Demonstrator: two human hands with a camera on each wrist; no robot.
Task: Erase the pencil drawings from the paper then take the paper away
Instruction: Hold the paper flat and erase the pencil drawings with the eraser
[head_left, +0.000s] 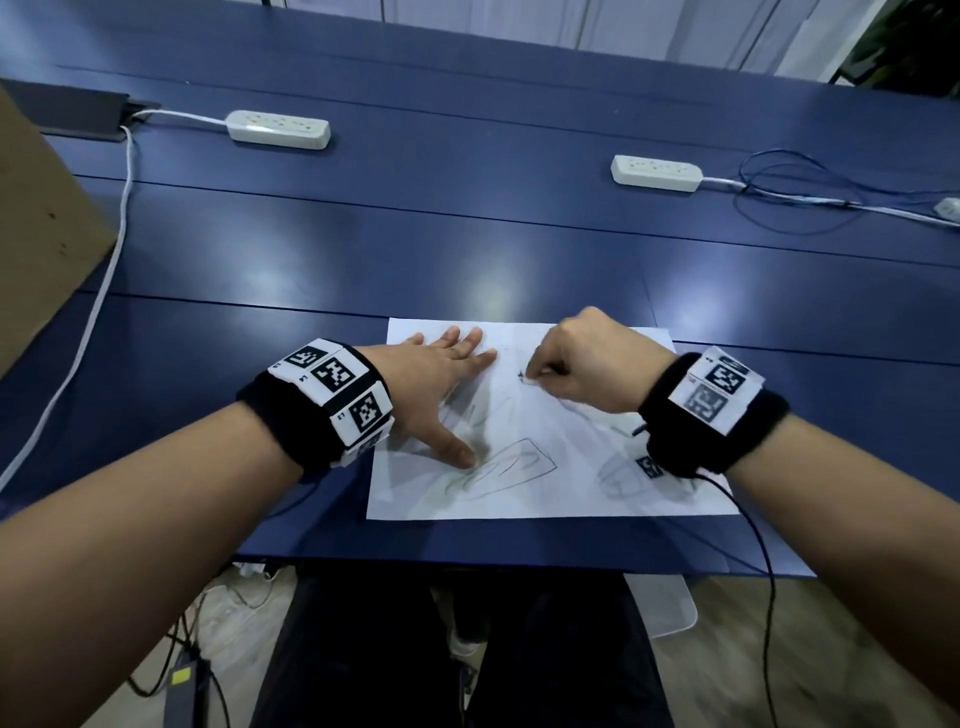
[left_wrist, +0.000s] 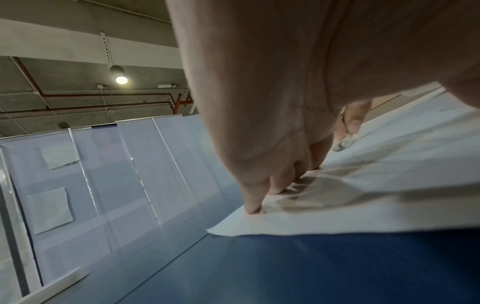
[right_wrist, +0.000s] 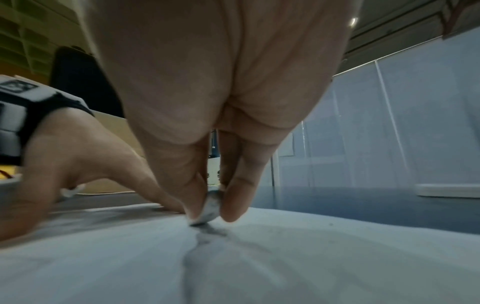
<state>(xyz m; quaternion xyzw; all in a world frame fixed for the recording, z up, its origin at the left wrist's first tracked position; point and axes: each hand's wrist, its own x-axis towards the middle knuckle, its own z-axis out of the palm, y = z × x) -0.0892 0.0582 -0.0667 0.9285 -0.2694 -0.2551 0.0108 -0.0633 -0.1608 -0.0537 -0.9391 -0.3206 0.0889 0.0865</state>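
Now rubbing: right hand (head_left: 589, 364) pinching small grey-smudged white eraser (right_wrist: 209, 207) onto white pencil-marked paper sheet (head_left: 571, 488) on blue table (head_left: 467, 249); left hand (head_left: 441, 384) spread flat, pinning sheet. Remaining outlined drawing (head_left: 511, 465) nearer, toward the body.

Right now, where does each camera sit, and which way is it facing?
Head: on the person's head, looking down at the paper on the blue table; both forearms, left hand and right hand show.
Left wrist: under the left wrist, looking along the fingers spread on the paper.
Right wrist: under the right wrist, facing its fingers pinching the eraser.
Both wrist views share the eraser and paper.
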